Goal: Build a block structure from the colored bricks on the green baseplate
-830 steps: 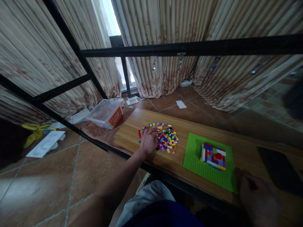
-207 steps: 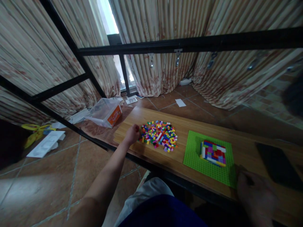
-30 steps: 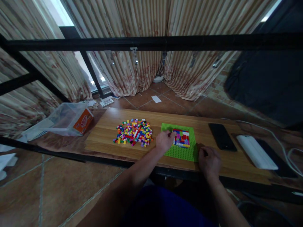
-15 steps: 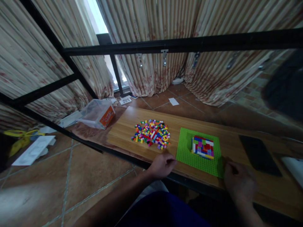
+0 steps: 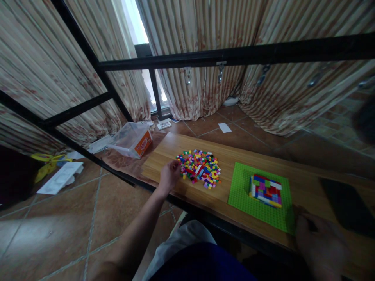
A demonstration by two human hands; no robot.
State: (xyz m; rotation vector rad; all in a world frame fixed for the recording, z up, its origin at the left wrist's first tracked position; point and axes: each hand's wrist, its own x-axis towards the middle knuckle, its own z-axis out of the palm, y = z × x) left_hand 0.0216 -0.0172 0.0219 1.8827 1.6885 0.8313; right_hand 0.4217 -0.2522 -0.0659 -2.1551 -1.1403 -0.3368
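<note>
My left hand [image 5: 170, 177] is at the left edge of a loose pile of small coloured toy bricks [image 5: 202, 169], its fingers curled in a pinch. Whether a brick sits between those fingertips cannot be made out. To the right of the pile lies a green studded baseplate [image 5: 241, 189]. A low rectangular block of mixed-colour bricks [image 5: 266, 190] stands on it, right of its middle. Beside the plate's near right corner rests my right hand [image 5: 320, 242], dim and slightly blurred, with its fingers bent inward; what they hold, if anything, is hidden.
A clear plastic box [image 5: 129, 140] with an orange label stands beyond the wooden tabletop's [image 5: 225, 150] left end. On the right lies a dark flat panel [image 5: 347, 203]. A black metal bar [image 5: 187, 59] crosses above the far side, before striped curtains [image 5: 187, 23].
My left hand has moved left and away from me, from the table's near edge to the brick pile. My right hand stays by the baseplate. The camera view has shifted slightly left.
</note>
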